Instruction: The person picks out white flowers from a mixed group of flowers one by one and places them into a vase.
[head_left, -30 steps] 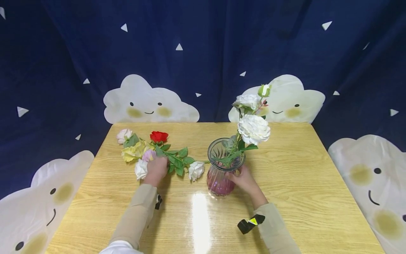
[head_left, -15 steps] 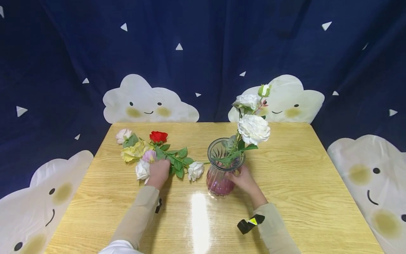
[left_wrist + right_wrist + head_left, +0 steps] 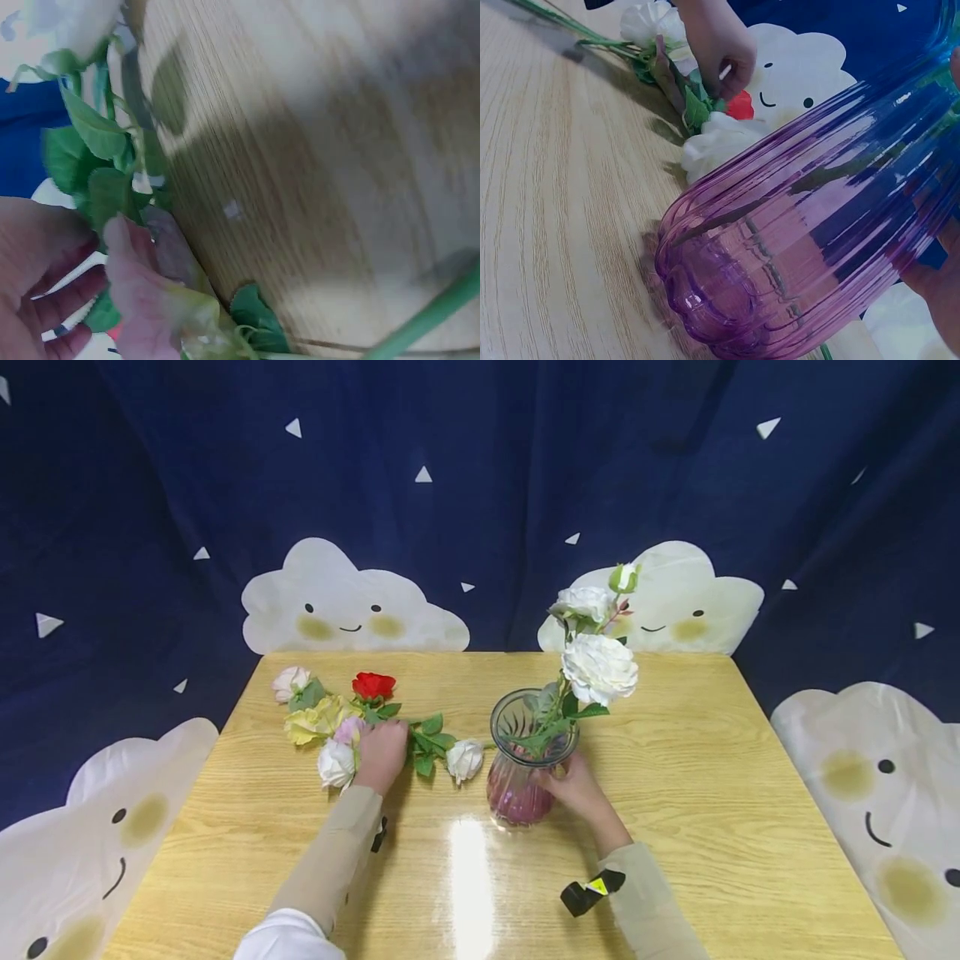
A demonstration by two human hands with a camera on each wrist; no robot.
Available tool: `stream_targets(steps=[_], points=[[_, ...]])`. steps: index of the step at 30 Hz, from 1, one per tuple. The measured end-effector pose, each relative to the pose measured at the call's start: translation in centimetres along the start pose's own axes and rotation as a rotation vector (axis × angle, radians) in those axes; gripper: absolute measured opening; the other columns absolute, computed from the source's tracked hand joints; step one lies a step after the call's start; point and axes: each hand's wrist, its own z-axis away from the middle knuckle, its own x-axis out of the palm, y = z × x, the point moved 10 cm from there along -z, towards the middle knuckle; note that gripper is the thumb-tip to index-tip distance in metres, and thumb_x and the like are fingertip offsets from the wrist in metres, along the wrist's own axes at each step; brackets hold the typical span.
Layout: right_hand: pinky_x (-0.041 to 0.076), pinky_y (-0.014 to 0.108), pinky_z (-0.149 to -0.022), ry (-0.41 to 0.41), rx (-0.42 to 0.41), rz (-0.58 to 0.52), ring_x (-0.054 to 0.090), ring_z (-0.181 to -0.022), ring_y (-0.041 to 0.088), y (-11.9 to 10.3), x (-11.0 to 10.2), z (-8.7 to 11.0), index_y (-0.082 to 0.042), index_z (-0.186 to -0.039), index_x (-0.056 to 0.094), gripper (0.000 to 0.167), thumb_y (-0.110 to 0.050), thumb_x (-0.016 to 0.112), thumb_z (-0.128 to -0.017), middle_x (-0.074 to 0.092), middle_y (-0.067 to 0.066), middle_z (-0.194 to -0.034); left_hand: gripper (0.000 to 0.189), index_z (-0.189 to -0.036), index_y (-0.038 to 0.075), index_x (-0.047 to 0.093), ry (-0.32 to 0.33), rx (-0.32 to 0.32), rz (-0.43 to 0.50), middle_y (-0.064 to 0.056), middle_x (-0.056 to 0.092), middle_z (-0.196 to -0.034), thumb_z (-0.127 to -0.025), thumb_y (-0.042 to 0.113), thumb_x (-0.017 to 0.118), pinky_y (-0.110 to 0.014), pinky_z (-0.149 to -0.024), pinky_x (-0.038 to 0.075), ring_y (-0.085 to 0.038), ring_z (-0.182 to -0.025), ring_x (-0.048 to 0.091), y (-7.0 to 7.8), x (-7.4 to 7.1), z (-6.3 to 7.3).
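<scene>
My right hand [image 3: 573,789] grips the side of a ribbed glass vase [image 3: 520,789], pink-purple below with a clearer rim. A stem of white roses [image 3: 600,668] stands in the vase, leaning right; its lower end shows through the glass [image 3: 742,225]. To the left, my left hand [image 3: 382,756] reaches down with bent fingers among the flowers lying on the table. Close by are a lilac flower [image 3: 348,730], a white rose [image 3: 337,764] and green leaves [image 3: 97,127]. In the left wrist view the fingers [image 3: 79,289] lie beside a pink petal [image 3: 142,292]; I cannot tell whether they pinch a stem.
Behind the left hand lie a red rose [image 3: 372,685], yellow flowers [image 3: 322,718] and a pale pink rose [image 3: 291,683]. Another white rose [image 3: 465,761] lies just left of the vase. A navy curtain [image 3: 495,485] with clouds hangs past the wooden table [image 3: 712,827].
My left hand has shifted a little right and away from me, over the leaves beside the lilac flower. The right hand and vase have stayed in place.
</scene>
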Motion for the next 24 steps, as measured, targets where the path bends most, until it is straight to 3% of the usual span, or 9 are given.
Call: stream_targets(steps=[6, 8, 12, 16, 19, 24], points=[[0.028, 0.054, -0.096, 0.002, -0.031, 0.008, 0.039, -0.115, 0.044, -0.1, 0.0, 0.0, 0.007, -0.128, 0.035, 0.089, -0.052, 0.067, -0.069, 0.045, 0.029, -0.123, 0.008, -0.087, 0.008, 0.064, -0.001, -0.093, 0.089, -0.007, 0.062, -0.086, -0.083, 0.005, 0.058, -0.042, -0.062, 0.046, -0.027, -0.072, 0.060, -1.0, 0.3, -1.3], [0.027, 0.054, -0.097, 0.001, -0.042, 0.007, 0.039, -0.115, 0.044, -0.1, 0.0, 0.0, 0.007, -0.128, 0.034, 0.090, -0.054, 0.066, -0.069, 0.045, 0.029, -0.123, 0.014, -0.094, 0.010, 0.065, -0.066, -0.104, 0.081, -0.007, 0.062, -0.094, -0.086, 0.004, 0.055, -0.044, -0.070, 0.044, -0.028, -0.081, 0.059, -1.1, 0.9, -1.6], [0.026, 0.055, -0.097, 0.004, -0.029, 0.014, 0.038, -0.115, 0.045, 0.1, 0.0, 0.0, 0.007, -0.129, 0.033, 0.094, -0.057, 0.064, -0.067, 0.044, 0.029, -0.124, 0.030, -0.105, 0.016, 0.065, -0.262, -0.070, -0.003, -0.005, 0.060, -0.108, -0.086, -0.001, 0.050, -0.047, -0.086, 0.037, -0.027, -0.099, 0.054, -1.0, 2.8, -1.6], [0.026, 0.055, -0.097, -0.001, -0.005, 0.010, 0.037, -0.117, 0.044, 0.5, -0.1, 0.0, 0.006, -0.129, 0.033, 0.092, -0.054, 0.067, -0.068, 0.043, 0.029, -0.125, 0.034, -0.110, 0.014, 0.063, -0.397, -0.014, -0.038, -0.007, 0.058, -0.113, -0.087, -0.003, 0.046, -0.050, -0.087, 0.034, -0.029, -0.105, 0.051, -0.7, 4.3, -1.2], [0.026, 0.055, -0.097, 0.000, -0.008, 0.010, 0.037, -0.117, 0.044, 0.5, -0.1, 0.0, 0.007, -0.128, 0.034, 0.089, -0.051, 0.068, -0.070, 0.043, 0.028, -0.124, 0.031, -0.105, 0.012, 0.065, -0.408, 0.004, -0.020, -0.009, 0.059, -0.109, -0.086, -0.003, 0.046, -0.049, -0.084, 0.036, -0.031, -0.101, 0.053, -0.7, 4.7, -1.1], [0.026, 0.055, -0.097, 0.001, -0.034, 0.015, 0.038, -0.115, 0.044, 0.3, -0.2, -0.1, 0.007, -0.128, 0.035, 0.086, -0.048, 0.069, -0.071, 0.044, 0.029, -0.123, 0.024, -0.093, 0.012, 0.067, -0.356, 0.024, -0.009, -0.009, 0.062, -0.099, -0.084, 0.001, 0.049, -0.047, -0.078, 0.040, -0.031, -0.090, 0.057, -0.8, 4.7, -1.2]])
